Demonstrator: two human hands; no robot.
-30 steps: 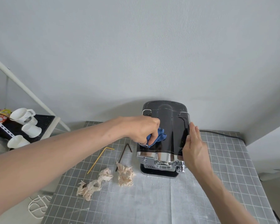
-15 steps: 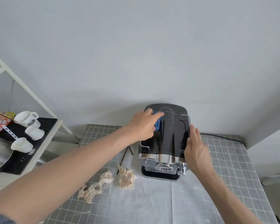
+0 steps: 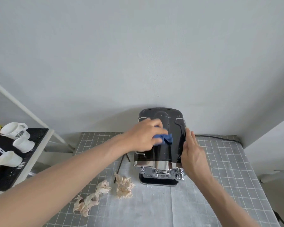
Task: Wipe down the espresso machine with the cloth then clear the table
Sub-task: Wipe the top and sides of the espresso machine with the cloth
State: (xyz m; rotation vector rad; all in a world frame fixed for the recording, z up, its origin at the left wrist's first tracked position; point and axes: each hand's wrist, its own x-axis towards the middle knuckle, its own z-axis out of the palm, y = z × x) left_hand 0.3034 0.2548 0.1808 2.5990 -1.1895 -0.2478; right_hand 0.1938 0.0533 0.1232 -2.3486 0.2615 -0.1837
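No readable brand or writing on the espresso machine (image 3: 161, 145), low centre of the frame on the grid-marked counter (image 3: 220, 169); a dark logo on one white mug (image 3: 13, 130) at left, too small to read. Left hand (image 3: 144, 136) on the glossy black top, fingers curled round the bunched blue cloth (image 3: 166, 138). Right hand (image 3: 192, 154) flat against the machine's right side, fingers straight, holding nothing. Crumpled tissues (image 3: 123, 187) lower left of the machine, beside a dark bent stick (image 3: 120, 166). Since half a second ago, cloth and left hand shifted from the top's far left corner toward its middle; right hand unchanged.
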